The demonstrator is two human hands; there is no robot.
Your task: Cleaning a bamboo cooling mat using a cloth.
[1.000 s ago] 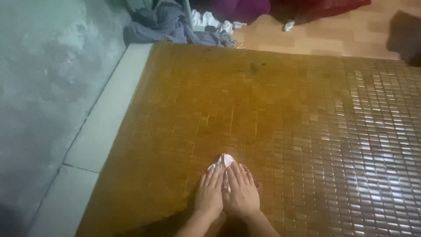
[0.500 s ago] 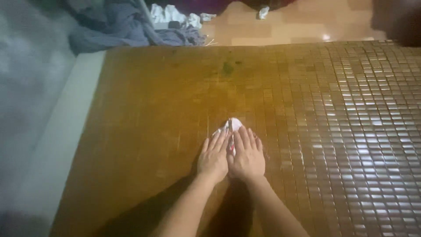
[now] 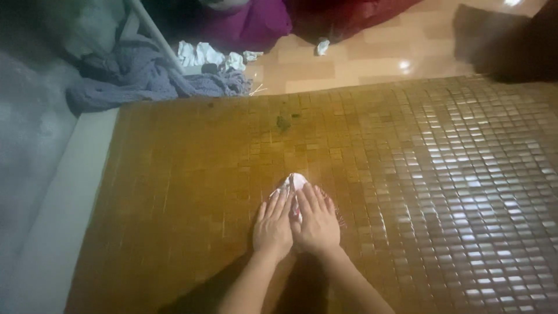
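Pressing flat, no grip closed: left hand (image 3: 272, 227) and right hand (image 3: 317, 224) lie side by side, fingers extended, on a small white cloth (image 3: 292, 183) on the brown bamboo mat (image 3: 192, 192). Grey-blue garment (image 3: 139, 78) heaped past the mat's far edge.

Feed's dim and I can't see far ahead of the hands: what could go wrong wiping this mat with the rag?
Both the left hand and right hand press flat on the small white cloth, so it may bunch or slip on the glossy bamboo mat. The dark spot ahead could get smeared wider.
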